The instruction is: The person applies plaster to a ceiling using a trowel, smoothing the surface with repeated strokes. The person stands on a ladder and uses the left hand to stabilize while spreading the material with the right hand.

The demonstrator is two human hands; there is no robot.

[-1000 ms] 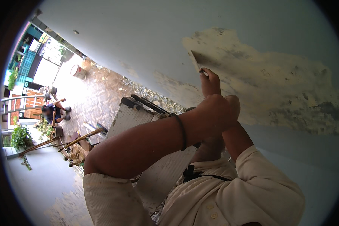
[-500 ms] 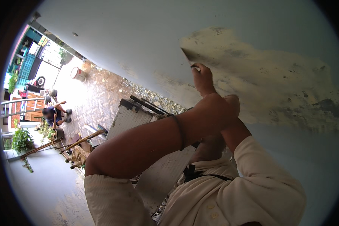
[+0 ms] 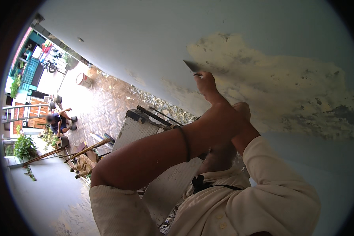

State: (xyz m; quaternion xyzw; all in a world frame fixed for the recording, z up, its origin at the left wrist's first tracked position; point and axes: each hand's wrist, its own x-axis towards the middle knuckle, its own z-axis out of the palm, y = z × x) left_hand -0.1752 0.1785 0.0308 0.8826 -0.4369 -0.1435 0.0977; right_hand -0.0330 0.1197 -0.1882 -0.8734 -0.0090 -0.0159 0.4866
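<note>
My right hand (image 3: 205, 83) is closed round a putty knife (image 3: 191, 66), its dark blade lying against the pale blue-grey wall (image 3: 145, 35). Beside the blade spreads a cream, rough patch (image 3: 263, 74) with dark smears, where the paint is gone or covered. My left forearm (image 3: 145, 155), wearing a dark band, crosses in front of my body and meets the right arm. The fingers of my left hand are hard to separate from the right forearm there, so their grip is unclear.
Below my arms stands a worn whitish wooden bench or platform (image 3: 135, 129). A white bucket (image 3: 83, 80) is on the littered ground at the left. Farther off, a person (image 3: 58, 121) sits near a ladder (image 3: 25, 106). Poles (image 3: 88, 148) and a leafy plant (image 3: 24, 146) are nearby.
My right hand and the putty knife have shifted slightly left and down along the wall. More of the blade's flat face shows. The left arm has barely moved.
</note>
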